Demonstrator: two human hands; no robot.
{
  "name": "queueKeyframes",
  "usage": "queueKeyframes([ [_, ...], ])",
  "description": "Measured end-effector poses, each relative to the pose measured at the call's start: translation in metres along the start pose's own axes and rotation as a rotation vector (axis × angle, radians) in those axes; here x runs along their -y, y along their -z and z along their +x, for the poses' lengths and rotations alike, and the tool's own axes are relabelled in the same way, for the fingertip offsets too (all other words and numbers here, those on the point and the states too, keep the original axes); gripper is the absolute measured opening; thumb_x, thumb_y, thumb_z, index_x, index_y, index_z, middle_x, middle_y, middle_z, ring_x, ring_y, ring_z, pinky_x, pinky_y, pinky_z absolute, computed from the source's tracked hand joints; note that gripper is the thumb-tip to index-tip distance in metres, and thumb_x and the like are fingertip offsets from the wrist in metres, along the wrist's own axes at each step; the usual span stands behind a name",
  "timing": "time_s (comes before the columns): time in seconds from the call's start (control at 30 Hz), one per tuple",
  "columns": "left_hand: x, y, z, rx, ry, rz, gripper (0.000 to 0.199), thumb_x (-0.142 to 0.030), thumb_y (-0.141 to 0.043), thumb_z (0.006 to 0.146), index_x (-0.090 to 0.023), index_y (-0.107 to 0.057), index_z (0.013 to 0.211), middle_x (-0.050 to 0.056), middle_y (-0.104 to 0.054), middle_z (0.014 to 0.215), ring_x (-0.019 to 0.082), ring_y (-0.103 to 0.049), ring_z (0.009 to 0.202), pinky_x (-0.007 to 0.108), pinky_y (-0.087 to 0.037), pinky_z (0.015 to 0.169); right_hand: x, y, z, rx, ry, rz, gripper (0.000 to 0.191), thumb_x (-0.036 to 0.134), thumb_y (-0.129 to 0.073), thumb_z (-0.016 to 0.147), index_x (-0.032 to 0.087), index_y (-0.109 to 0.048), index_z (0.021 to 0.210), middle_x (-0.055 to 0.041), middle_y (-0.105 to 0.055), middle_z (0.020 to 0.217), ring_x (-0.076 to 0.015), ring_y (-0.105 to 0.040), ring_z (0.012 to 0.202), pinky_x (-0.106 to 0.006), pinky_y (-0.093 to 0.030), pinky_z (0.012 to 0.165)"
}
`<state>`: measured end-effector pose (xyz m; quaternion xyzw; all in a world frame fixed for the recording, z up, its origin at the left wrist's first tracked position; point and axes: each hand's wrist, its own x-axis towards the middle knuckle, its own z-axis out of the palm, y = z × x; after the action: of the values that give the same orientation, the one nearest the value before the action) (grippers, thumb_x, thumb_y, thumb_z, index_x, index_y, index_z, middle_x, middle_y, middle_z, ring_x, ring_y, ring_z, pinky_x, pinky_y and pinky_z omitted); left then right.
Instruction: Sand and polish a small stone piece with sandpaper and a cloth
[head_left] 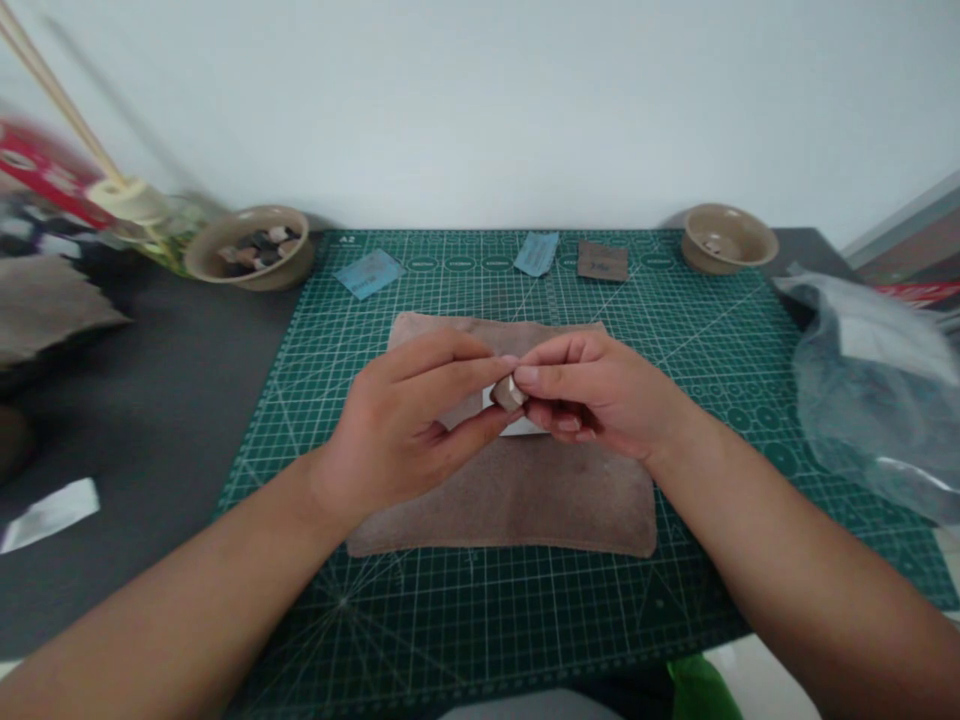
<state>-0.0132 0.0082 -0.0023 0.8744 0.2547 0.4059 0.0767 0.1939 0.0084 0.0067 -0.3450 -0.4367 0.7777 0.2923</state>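
Hands: left hand (397, 425) and right hand (596, 385) both pinching a small brown chip (508, 393) between fingertips.
Chip: held above the 12 o'clock half of a brown towel (517, 510).
Risk: a loosened pinch could let the chip drop.

Soft, even, fairly bright light, with its source out of view and its direction hard to tell. Only faint, diffuse shadows on the white wall (480, 110) beside the left bowl (196, 262) and the right bowl (694, 250). Small streaks of white glare along the creases of the plastic bag (862, 390). Strong smearing over the wooden sticks (60, 100) and red packet (45, 170) at the upper left edge. Outward bowing of the green cutting mat (450, 620) toward the frame corners. General softness, even on the small brown piece (508, 393) between the left hand (397, 430) and right hand (600, 395).
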Motion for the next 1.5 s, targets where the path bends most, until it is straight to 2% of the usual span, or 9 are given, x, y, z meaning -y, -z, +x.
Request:
queueKeyframes([
  [0.13,-0.0057,0.0025,-0.0015,0.01,0.026,0.022,0.025,-0.024,-0.076,0.088,-0.024,-0.068,0.112,0.005,-0.074,0.102,0.016,-0.072,0.089,0.029,-0.063,0.077,-0.0008,0.0014,-0.0015,0.059,0.002,0.033,0.037,0.044,-0.08,0.078,0.011,-0.064,0.071,0.0038,-0.058,0.051,-0.002,-0.04,0.036,-0.011,-0.026,0.031],
  [0.27,-0.0063,0.0036,-0.0023,0.002,-0.003,0.012,0.028,-0.023,-0.076,0.087,-0.023,-0.067,0.113,0.005,-0.074,0.103,0.016,-0.072,0.09,0.028,-0.063,0.077,-0.0017,0.0014,-0.0019,0.096,0.0,0.044,0.039,0.045,-0.081,0.078,0.011,-0.063,0.071,0.0037,-0.058,0.052,-0.0017,-0.04,0.037,-0.011,-0.026,0.032],
  [0.4,-0.0063,0.0043,-0.0019,-0.004,-0.03,0.014,0.028,-0.024,-0.077,0.087,-0.02,-0.067,0.113,0.006,-0.074,0.101,0.015,-0.072,0.089,0.026,-0.063,0.078,-0.0016,0.0011,-0.0014,0.116,-0.009,0.06,0.038,0.043,-0.08,0.079,0.011,-0.062,0.07,0.0034,-0.058,0.053,-0.0018,-0.04,0.037,-0.011,-0.027,0.032],
  [0.57,-0.0089,0.0056,-0.0011,0.013,0.002,0.009,0.03,-0.025,-0.075,0.088,-0.027,-0.066,0.116,0.004,-0.074,0.098,0.017,-0.072,0.085,0.029,-0.063,0.072,-0.0017,0.0011,-0.0014,0.133,-0.015,0.067,0.037,0.043,-0.079,0.08,0.012,-0.062,0.069,0.003,-0.059,0.053,-0.0019,-0.04,0.037,-0.012,-0.027,0.032],
  [0.73,-0.0094,0.0062,-0.0003,-0.01,-0.043,-0.006,0.03,-0.023,-0.076,0.086,-0.023,-0.067,0.115,0.004,-0.073,0.095,0.015,-0.071,0.083,0.026,-0.061,0.071,-0.0015,0.0005,-0.0023,0.152,-0.035,0.093,0.038,0.043,-0.081,0.078,0.012,-0.062,0.069,0.0029,-0.06,0.053,-0.0021,-0.04,0.037,-0.012,-0.027,0.032],
  [0.9,-0.0102,0.0081,0.0003,0.013,-0.017,-0.009,0.033,-0.024,-0.074,0.087,-0.027,-0.067,0.119,0.003,-0.074,0.095,0.016,-0.072,0.082,0.027,-0.061,0.069,-0.0021,0.0006,-0.0027,0.165,-0.047,0.111,0.036,0.041,-0.08,0.08,0.012,-0.061,0.07,0.0028,-0.061,0.054,-0.0019,-0.04,0.037,-0.012,-0.028,0.032],
  [1.1,-0.0103,0.0089,0.0007,0.012,-0.026,-0.016,0.033,-0.023,-0.074,0.087,-0.026,-0.067,0.119,0.004,-0.075,0.095,0.017,-0.072,0.082,0.027,-0.061,0.069,-0.003,0.0004,-0.0022,0.174,-0.035,0.126,0.035,0.04,-0.081,0.079,0.011,-0.063,0.072,0.0019,-0.062,0.055,-0.002,-0.041,0.037,-0.012,-0.029,0.033],
  [1.5,-0.0095,0.0094,-0.001,0.059,-0.02,-0.027,0.042,-0.024,-0.07,0.088,-0.031,-0.062,0.129,0.004,-0.075,0.101,0.018,-0.072,0.082,0.029,-0.063,0.068,-0.0051,-0.0003,-0.0017,0.186,0.025,0.126,0.014,0.02,-0.078,0.072,0.011,-0.067,0.075,0.0036,-0.059,0.054,-0.003,-0.041,0.04,-0.013,-0.029,0.035],
])
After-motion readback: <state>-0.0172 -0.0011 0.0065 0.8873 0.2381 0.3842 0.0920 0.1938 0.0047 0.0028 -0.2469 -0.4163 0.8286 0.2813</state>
